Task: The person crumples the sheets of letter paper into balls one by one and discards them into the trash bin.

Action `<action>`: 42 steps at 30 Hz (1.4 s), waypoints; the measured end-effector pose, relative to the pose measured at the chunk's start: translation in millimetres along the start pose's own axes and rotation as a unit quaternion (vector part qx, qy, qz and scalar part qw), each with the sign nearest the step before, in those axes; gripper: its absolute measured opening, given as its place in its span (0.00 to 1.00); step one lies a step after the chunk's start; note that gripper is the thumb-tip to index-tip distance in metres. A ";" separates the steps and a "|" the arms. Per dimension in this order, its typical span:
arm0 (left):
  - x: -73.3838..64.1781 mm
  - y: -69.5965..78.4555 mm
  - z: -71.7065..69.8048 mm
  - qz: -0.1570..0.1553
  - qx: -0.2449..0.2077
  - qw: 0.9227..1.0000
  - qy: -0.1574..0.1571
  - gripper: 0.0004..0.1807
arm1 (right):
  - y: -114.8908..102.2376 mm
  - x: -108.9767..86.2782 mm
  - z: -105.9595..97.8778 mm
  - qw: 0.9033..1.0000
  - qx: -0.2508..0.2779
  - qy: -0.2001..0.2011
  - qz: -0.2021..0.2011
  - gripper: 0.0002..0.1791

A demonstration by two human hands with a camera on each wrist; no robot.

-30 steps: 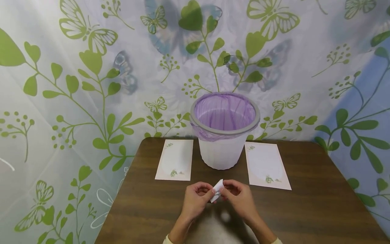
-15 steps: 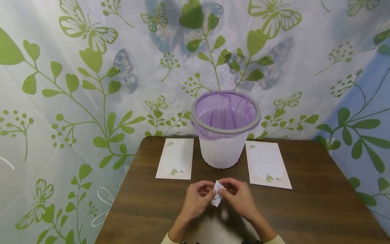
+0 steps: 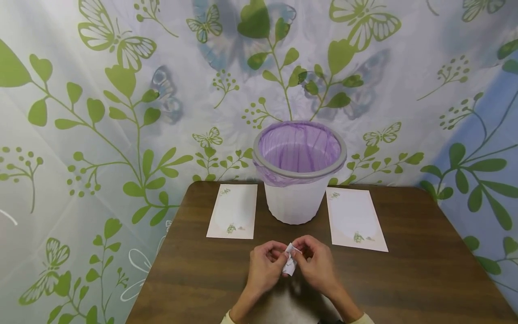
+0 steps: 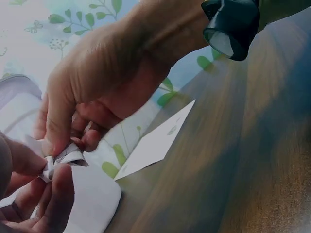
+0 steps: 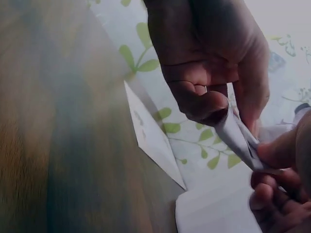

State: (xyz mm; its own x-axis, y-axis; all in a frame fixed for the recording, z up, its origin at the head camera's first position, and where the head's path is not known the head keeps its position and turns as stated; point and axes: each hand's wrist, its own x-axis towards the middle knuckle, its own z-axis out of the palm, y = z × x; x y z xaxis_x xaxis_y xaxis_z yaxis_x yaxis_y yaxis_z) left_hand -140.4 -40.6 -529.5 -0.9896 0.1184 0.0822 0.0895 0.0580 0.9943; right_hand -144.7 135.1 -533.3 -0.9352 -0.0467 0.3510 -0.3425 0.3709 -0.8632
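Observation:
A small piece of folded white paper (image 3: 289,264) is held between both hands, low over the dark wooden table (image 3: 194,274). My left hand (image 3: 265,266) pinches its left side with thumb and fingers. From the other side my right hand (image 3: 317,264) pinches it too. Several layers and a loose flap of the folded paper (image 4: 71,156) show in the left wrist view. The right wrist view shows the folded paper (image 5: 237,138) stretched as a narrow strip between the fingertips. Parts of the paper are hidden behind the thumbs.
A white bin (image 3: 295,202) with a grey rim and purple liner stands at the table's back. Flat sheets with small printed decorations lie on both sides: a left sheet (image 3: 234,209) and a right sheet (image 3: 354,216). Behind hangs a leaf-and-butterfly curtain (image 3: 226,58).
The folded paper has turned from a slanted strip to a more crumpled, upright-looking piece between the fingers. Both hands have shifted slightly, still pinching it. Bin and sheets stay put.

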 end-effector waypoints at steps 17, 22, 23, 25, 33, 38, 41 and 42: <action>6.0 -3.4 -17.3 -0.123 -0.088 0.982 -0.111 0.19 | 19.3 -9.0 1.7 0.972 -0.068 0.039 -0.223 0.23; 6.9 -4.2 -17.4 -0.145 -0.144 0.973 -0.107 0.18 | 20.8 -7.9 2.7 0.962 -0.078 0.048 -0.258 0.23; 6.7 -4.7 -17.0 -0.146 -0.149 0.973 -0.100 0.17 | 20.8 -7.4 2.6 0.963 -0.078 0.046 -0.255 0.22; 6.3 -6.5 -15.9 -0.147 -0.159 0.973 -0.085 0.16 | 21.0 -6.2 2.1 0.969 -0.063 0.032 -0.236 0.21; 2.3 -10.2 -11.7 -0.128 -0.151 0.979 -0.057 0.17 | 22.6 -6.5 -9.8 0.994 0.073 -0.083 -0.013 0.11; 1.6 -7.8 -11.4 -0.096 -0.113 0.986 -0.069 0.16 | 21.0 -0.9 -17.3 0.979 0.121 -0.128 0.101 0.13; 2.3 -7.4 -10.0 -0.082 -0.096 0.989 -0.075 0.14 | 17.6 2.9 -21.5 0.965 0.160 -0.163 0.130 0.16; 2.4 -7.9 -9.3 -0.076 -0.090 0.990 -0.074 0.13 | 16.1 3.8 -23.0 0.960 0.172 -0.173 0.138 0.17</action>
State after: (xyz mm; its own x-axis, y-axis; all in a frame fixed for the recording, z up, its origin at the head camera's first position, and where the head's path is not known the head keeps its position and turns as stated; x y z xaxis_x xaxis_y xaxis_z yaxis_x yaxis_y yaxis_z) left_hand -144.4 -50.0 -536.5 -0.9615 0.2666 -0.0670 -0.0941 -0.0905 0.9914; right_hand -151.8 162.3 -537.5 -0.9482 -0.3176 0.0015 -0.0313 0.0888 -0.9956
